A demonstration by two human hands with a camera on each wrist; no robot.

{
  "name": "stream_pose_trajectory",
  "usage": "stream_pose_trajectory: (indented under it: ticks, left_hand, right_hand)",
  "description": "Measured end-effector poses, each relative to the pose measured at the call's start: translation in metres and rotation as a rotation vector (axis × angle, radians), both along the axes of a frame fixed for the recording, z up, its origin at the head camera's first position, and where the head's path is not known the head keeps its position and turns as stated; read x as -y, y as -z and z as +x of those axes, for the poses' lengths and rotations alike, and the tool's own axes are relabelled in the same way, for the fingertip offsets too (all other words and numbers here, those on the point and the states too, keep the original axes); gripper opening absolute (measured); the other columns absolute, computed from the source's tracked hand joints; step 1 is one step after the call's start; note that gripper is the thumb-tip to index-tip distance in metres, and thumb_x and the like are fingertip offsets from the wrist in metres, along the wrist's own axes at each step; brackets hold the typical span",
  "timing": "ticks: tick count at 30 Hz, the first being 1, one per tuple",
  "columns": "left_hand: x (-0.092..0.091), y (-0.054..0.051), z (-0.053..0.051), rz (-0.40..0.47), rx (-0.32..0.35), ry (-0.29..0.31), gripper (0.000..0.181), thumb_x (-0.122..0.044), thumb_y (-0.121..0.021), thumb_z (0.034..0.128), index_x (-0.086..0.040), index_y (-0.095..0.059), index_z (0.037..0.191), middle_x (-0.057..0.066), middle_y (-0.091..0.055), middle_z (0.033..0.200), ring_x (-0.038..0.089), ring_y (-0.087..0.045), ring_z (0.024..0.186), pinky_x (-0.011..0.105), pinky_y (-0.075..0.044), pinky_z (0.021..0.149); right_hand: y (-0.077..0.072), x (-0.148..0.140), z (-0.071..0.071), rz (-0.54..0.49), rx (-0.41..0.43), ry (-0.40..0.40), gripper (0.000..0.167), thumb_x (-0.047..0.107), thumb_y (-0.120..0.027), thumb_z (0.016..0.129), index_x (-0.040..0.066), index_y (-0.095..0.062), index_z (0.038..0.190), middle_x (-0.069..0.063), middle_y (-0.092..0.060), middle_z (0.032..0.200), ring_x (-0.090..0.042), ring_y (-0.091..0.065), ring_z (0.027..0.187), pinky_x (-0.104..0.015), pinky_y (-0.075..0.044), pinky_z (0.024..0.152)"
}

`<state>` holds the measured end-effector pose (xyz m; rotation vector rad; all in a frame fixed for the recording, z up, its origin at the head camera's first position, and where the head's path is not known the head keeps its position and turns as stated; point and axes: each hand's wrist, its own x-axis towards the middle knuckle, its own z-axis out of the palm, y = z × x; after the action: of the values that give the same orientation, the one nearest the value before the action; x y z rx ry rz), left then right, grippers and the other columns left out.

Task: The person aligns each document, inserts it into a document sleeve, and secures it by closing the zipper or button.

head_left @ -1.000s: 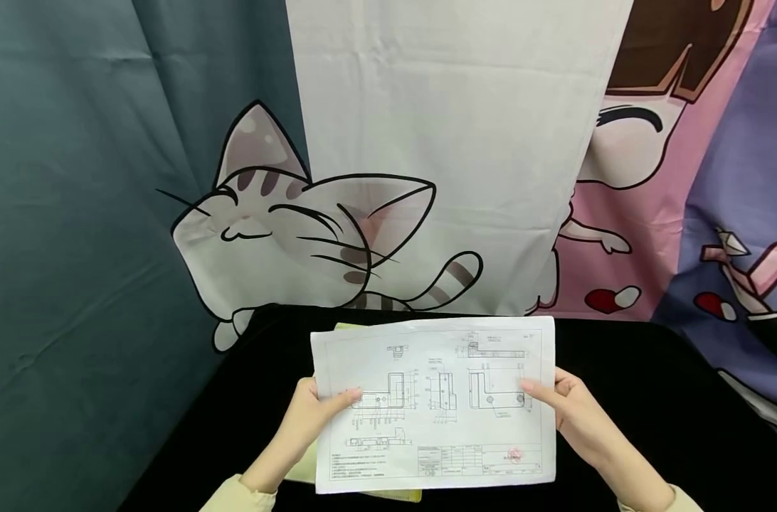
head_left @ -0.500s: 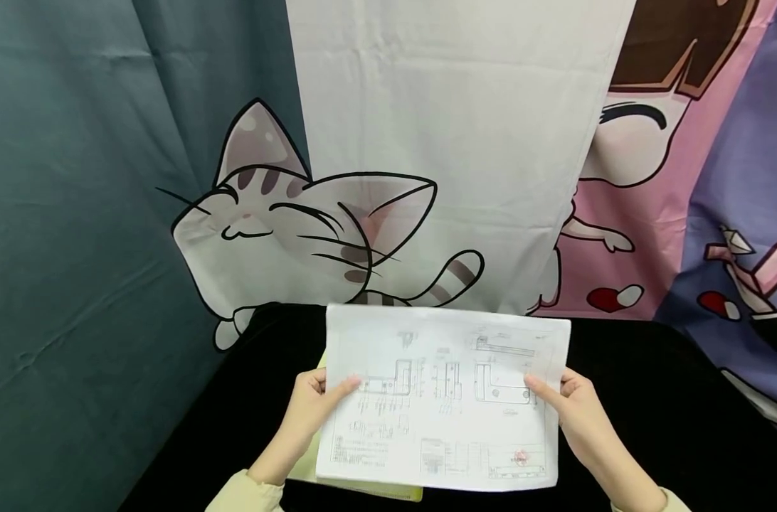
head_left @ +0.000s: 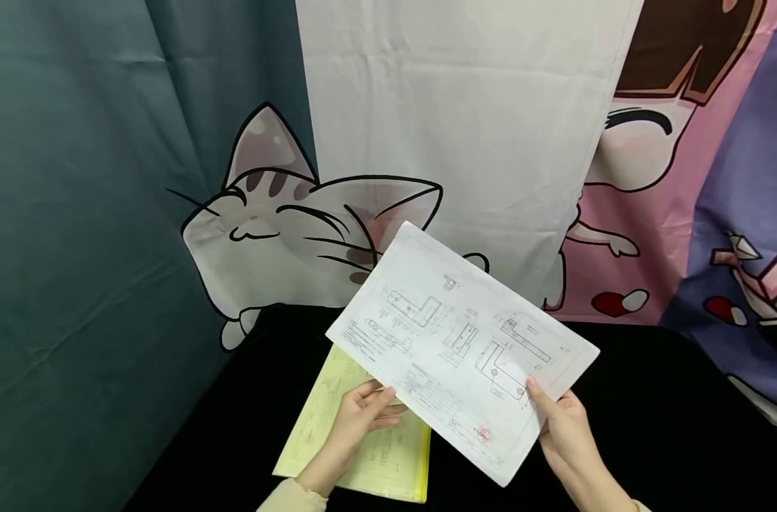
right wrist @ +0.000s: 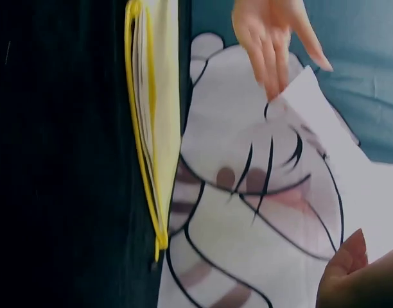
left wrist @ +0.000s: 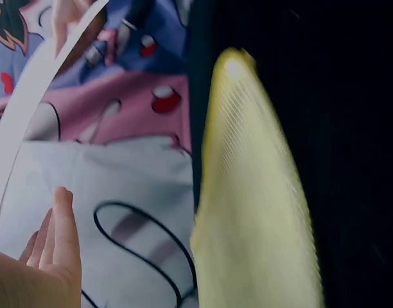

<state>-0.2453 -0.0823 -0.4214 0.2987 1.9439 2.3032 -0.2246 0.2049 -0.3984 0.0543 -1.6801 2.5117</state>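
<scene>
A white sheet of paper (head_left: 452,348) printed with technical drawings hangs tilted in the air, its left end higher than its right. My right hand (head_left: 564,423) pinches it near the lower right edge, thumb on the printed face and the other fingers partly hidden behind. My left hand (head_left: 366,419) is at the sheet's lower left edge, apart from it in the left wrist view, fingers extended and nothing held. Below lies a yellow zip document pouch (head_left: 363,455) with printed papers showing through; the sheet and left hand cover part of it.
The pouch lies on a black cloth-covered table (head_left: 657,427). Behind it hangs a curtain (head_left: 491,107) with a cartoon cat and figure. In the right wrist view the pouch edge (right wrist: 145,128) stands slightly raised with several layers inside.
The sheet has turned clockwise and its left end has risen, uncovering more of the yellow pouch. My left hand has let go of the sheet and moved right; my right hand keeps its pinch.
</scene>
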Motion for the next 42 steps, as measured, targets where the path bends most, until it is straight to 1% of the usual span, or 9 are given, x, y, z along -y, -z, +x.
stream_pose_trajectory:
  ticks: [2, 6, 12, 15, 23, 27, 31, 37, 42]
  left_hand:
    - [-0.010, -0.001, 0.000, 0.025, 0.004, -0.002, 0.045, -0.018, -0.058, 0.0937, 0.010, -0.044, 0.126, 0.011, -0.068, 0.106, 0.011, -0.070, 0.086, 0.026, -0.057, 0.078]
    - [-0.023, -0.004, -0.002, 0.035, 0.001, -0.095, 0.042, -0.017, -0.061, 0.0908, 0.003, -0.046, 0.124, 0.006, -0.067, 0.106, 0.011, -0.069, 0.088, 0.028, -0.057, 0.080]
    - [-0.013, -0.003, -0.008, -0.069, -0.065, -0.147, 0.044, -0.015, -0.062, 0.0895, -0.001, -0.043, 0.127, 0.016, -0.063, 0.110, 0.016, -0.069, 0.088, 0.030, -0.058, 0.078]
    - [-0.002, 0.000, -0.011, -0.134, -0.111, -0.128, 0.044, -0.014, -0.063, 0.0893, 0.000, -0.044, 0.126, 0.021, -0.062, 0.110, 0.019, -0.070, 0.087, 0.030, -0.058, 0.076]
    - [0.024, 0.005, -0.016, -0.269, -0.173, 0.025, 0.039, -0.010, -0.061, 0.0893, 0.005, -0.048, 0.123, 0.029, -0.062, 0.111, 0.030, -0.070, 0.088, 0.032, -0.059, 0.073]
    - [0.027, 0.003, -0.017, -0.292, -0.164, 0.128, 0.042, -0.010, -0.062, 0.0892, 0.006, -0.047, 0.125, 0.030, -0.062, 0.111, 0.033, -0.070, 0.088, 0.034, -0.059, 0.072]
    - [0.021, 0.000, -0.021, -0.314, -0.130, 0.179, 0.041, -0.013, -0.061, 0.0900, 0.004, -0.049, 0.125, 0.027, -0.064, 0.110, 0.031, -0.071, 0.087, 0.034, -0.059, 0.072]
    - [0.002, -0.001, -0.035, -0.303, -0.093, 0.191, 0.038, -0.013, -0.058, 0.0917, 0.004, -0.052, 0.125, 0.026, -0.066, 0.108, 0.031, -0.071, 0.087, 0.034, -0.059, 0.071]
    - [-0.009, 0.004, -0.053, -0.331, -0.040, 0.150, 0.030, -0.014, -0.058, 0.0926, 0.006, -0.060, 0.116, 0.021, -0.070, 0.098, 0.024, -0.072, 0.077, 0.029, -0.059, 0.067]
  right_hand:
    - [0.003, 0.005, 0.003, 0.031, 0.030, 0.003, 0.019, 0.017, -0.053, 0.096, 0.032, -0.058, 0.107, 0.018, -0.070, 0.098, -0.002, -0.067, 0.088, -0.018, -0.055, 0.076]
    - [0.008, 0.008, 0.007, 0.066, 0.061, -0.005, 0.021, 0.016, -0.053, 0.096, 0.033, -0.056, 0.109, 0.019, -0.069, 0.100, -0.001, -0.066, 0.091, -0.019, -0.054, 0.079]
    - [0.014, -0.009, 0.001, 0.072, -0.036, -0.092, 0.031, 0.003, -0.049, 0.096, 0.028, -0.061, 0.110, 0.012, -0.071, 0.101, -0.006, -0.068, 0.086, -0.022, -0.055, 0.071]
    - [0.012, -0.023, -0.008, 0.140, -0.064, -0.147, 0.028, 0.003, -0.048, 0.097, 0.025, -0.062, 0.107, 0.010, -0.071, 0.099, -0.007, -0.068, 0.083, -0.022, -0.055, 0.069]
    - [0.000, -0.042, -0.029, 0.591, -0.045, -0.326, 0.013, 0.018, -0.054, 0.096, 0.014, -0.061, 0.106, 0.010, -0.071, 0.092, -0.009, -0.066, 0.079, -0.028, -0.057, 0.066]
    - [-0.005, -0.039, -0.032, 0.661, -0.117, -0.416, 0.025, 0.016, -0.052, 0.097, -0.003, -0.056, 0.114, 0.008, -0.071, 0.091, -0.008, -0.064, 0.073, -0.027, -0.056, 0.062]
    - [-0.005, -0.034, -0.031, 0.703, -0.153, -0.467, 0.033, 0.016, -0.052, 0.097, -0.011, -0.053, 0.116, 0.002, -0.072, 0.088, -0.008, -0.064, 0.067, -0.026, -0.054, 0.058]
    - [0.007, -0.033, -0.029, 0.716, -0.131, -0.424, 0.037, 0.015, -0.053, 0.096, -0.016, -0.051, 0.117, -0.007, -0.073, 0.084, -0.019, -0.070, 0.069, -0.032, -0.058, 0.059]
    - [0.013, -0.040, -0.031, 0.707, -0.049, -0.377, 0.042, 0.016, -0.054, 0.096, -0.019, -0.047, 0.119, -0.010, -0.073, 0.083, -0.020, -0.070, 0.067, -0.031, -0.058, 0.057]
